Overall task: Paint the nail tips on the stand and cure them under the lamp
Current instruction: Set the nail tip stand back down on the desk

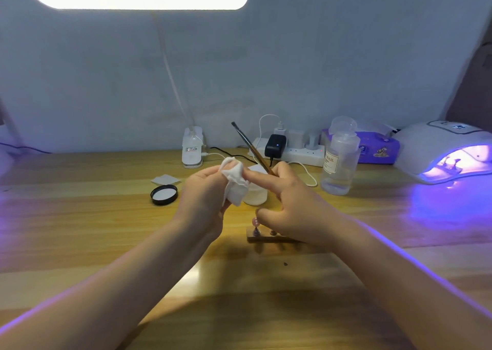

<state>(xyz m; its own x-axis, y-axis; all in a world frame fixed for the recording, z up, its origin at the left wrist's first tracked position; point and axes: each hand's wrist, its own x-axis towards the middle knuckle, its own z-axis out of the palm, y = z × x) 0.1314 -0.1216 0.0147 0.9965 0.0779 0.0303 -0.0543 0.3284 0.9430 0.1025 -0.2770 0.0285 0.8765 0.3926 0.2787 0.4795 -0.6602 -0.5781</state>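
Both hands meet above the desk's middle; the left hand (205, 190) pinches a white wipe (234, 183) against the right forefinger, while the right hand (290, 203) grips the brush (250, 147), bristles up; the stand (266, 236) with its nail tips sits just beneath; the lamp (447, 152) glows at the right edge. Better to wipe gently, keeping the brush clear of the tips.

We see a wooden table (80, 216). On it lie a black lid (164, 194), a stand (266, 236), a bottle (339, 163), a power strip (292, 154) and a lit lamp (447, 152).
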